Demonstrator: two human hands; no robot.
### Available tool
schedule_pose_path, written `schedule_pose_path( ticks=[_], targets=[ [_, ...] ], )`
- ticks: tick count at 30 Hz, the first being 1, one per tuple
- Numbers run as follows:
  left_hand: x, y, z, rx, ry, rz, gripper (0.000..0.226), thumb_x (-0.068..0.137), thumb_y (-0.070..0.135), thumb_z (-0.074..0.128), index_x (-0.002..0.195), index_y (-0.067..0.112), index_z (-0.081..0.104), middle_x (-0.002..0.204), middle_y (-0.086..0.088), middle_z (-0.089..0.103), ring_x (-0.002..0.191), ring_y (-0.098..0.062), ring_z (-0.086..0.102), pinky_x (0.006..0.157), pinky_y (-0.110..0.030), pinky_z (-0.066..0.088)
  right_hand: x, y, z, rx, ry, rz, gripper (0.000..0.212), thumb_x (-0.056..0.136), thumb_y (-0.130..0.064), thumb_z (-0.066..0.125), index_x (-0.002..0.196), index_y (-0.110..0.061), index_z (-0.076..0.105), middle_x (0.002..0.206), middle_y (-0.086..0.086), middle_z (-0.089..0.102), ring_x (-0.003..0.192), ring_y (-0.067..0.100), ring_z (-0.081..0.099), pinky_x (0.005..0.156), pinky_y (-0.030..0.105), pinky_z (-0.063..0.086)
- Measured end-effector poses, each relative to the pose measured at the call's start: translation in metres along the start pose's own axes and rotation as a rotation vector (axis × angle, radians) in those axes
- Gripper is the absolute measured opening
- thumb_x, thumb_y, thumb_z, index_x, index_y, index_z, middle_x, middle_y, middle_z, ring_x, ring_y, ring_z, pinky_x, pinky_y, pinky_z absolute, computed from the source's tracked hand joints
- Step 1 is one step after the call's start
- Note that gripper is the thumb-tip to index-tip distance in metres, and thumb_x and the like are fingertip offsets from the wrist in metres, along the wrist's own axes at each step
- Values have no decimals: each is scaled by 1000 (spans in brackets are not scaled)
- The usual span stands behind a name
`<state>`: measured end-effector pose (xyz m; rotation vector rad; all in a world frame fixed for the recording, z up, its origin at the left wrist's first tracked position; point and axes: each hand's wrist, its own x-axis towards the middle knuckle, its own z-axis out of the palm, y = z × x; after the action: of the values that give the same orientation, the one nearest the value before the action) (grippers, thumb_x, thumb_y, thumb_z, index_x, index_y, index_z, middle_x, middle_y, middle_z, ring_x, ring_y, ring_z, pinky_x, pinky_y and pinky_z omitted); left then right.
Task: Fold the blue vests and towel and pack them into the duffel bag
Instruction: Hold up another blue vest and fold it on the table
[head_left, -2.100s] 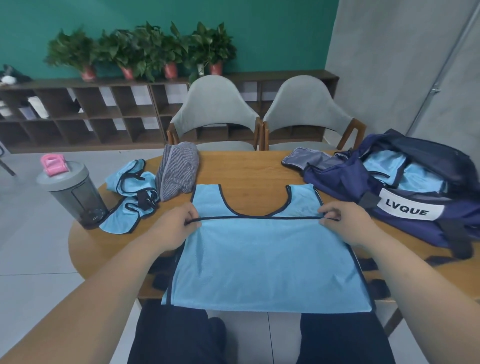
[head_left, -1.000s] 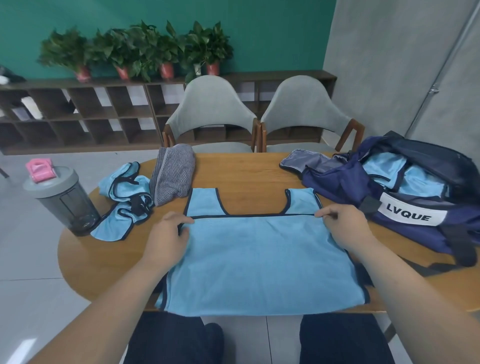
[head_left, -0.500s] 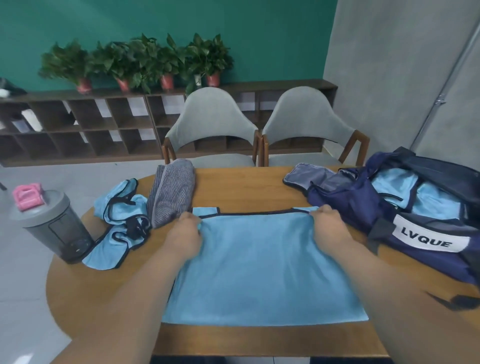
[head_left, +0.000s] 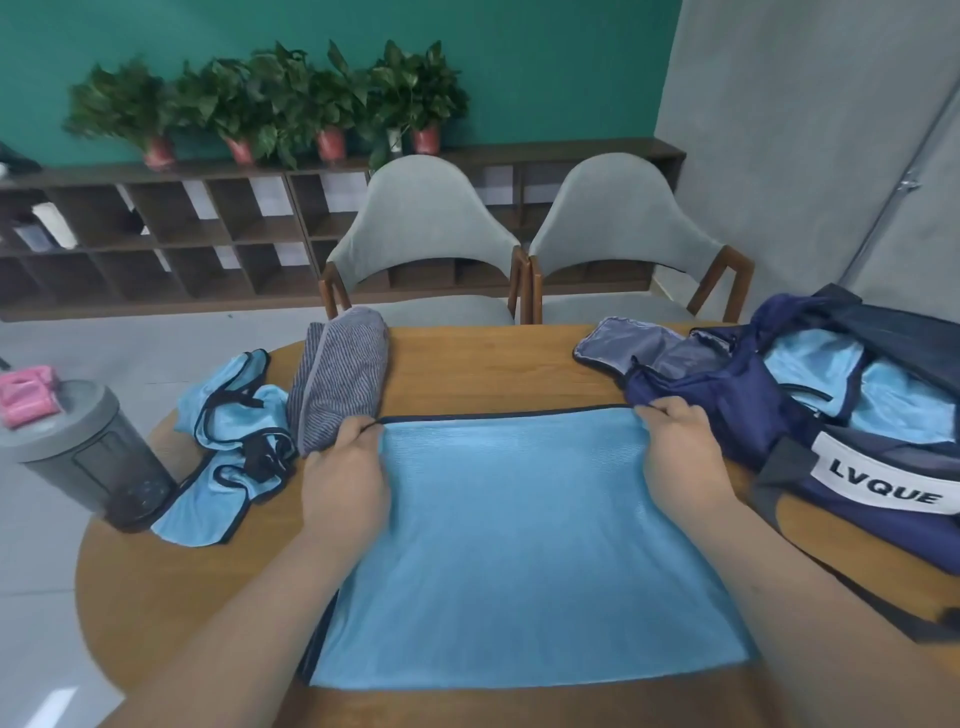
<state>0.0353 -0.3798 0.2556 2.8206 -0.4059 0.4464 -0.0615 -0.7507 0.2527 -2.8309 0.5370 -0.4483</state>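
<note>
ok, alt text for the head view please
A person's left hand and right hand grip the far corners of a blue vest spread flat on a wooden table. A crumpled vest, a rolled striped towel and a shaker bottle lie to its left; an open navy duffel bag holding blue fabric sits to its right.

The duffel bag (head_left: 727, 405) runs off the right edge, the grey bottle (head_left: 98, 457) off the left. The left forearm (head_left: 249, 623) hides the near corner of the blue vest (head_left: 519, 519).
</note>
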Motion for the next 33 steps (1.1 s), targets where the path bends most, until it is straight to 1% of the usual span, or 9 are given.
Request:
schedule_pose_path(
  ticks=[4,9,11,13,15,17,21,26,33],
  targets=[
    [7,0,14,108,-178,39,55,90,6,56,144,15,55,147,3,44,104,-22,64,87,-39,47,1,4,10,-160,-130,10,57,83,4,60,138,-13,61,132,6,46,111,28,43,90,37,50],
    [1,5,11,195,-104,10,59,85,7,62,143,13,56,158,-7,36,124,-32,51,101,-45,44,-9,-6,4,-357,-36,-26,56,79,1,62,134,-11,63,132,14,48,108,35,46,87,45,51],
    [-7,23,3,184,-36,10,65,82,7,65,145,11,54,160,-13,35,135,-37,41,109,-50,41,-16,-27,-1,-371,28,-69,60,78,-2,65,137,-10,61,141,17,48,120,39,47,90,48,50],
    [-19,50,2,114,-97,107,66,92,11,57,156,13,42,167,-12,25,150,-35,27,123,-48,27,-26,-52,1,-301,-40,-139,67,83,-6,65,149,-12,51,154,14,40,137,36,41,104,45,47],
    [-32,72,12,18,-214,188,60,106,27,43,163,16,29,173,-7,15,158,-29,15,129,-42,10,-36,-68,15,-217,-124,-196,61,95,-20,63,154,-14,47,164,12,33,148,33,35,115,44,41],
    [-40,75,23,-21,-324,140,67,109,53,30,167,21,17,176,-2,2,162,-24,1,130,-43,1,-40,-66,30,-121,-227,-142,59,107,-44,45,161,-21,35,172,7,19,157,29,19,125,44,27],
    [-31,47,35,40,-366,2,85,100,76,14,168,26,1,176,1,-8,161,-20,-12,131,-45,-4,-30,-33,32,-53,-264,-78,72,102,-70,23,163,-34,25,175,-4,8,160,21,4,130,41,10],
    [-29,44,31,58,-396,-23,92,97,80,10,168,24,-2,175,-3,-13,161,-23,-16,131,-43,-5,-26,-21,25,-100,-212,33,76,99,-74,21,162,-32,28,173,10,12,159,29,9,130,42,11],
    [-41,59,17,25,-308,63,87,100,72,5,168,19,13,176,-6,-3,162,-23,-11,131,-42,-5,-33,-41,11,-104,-258,2,72,106,-62,24,164,-20,24,175,9,2,161,28,-3,130,46,7]
  ],
)
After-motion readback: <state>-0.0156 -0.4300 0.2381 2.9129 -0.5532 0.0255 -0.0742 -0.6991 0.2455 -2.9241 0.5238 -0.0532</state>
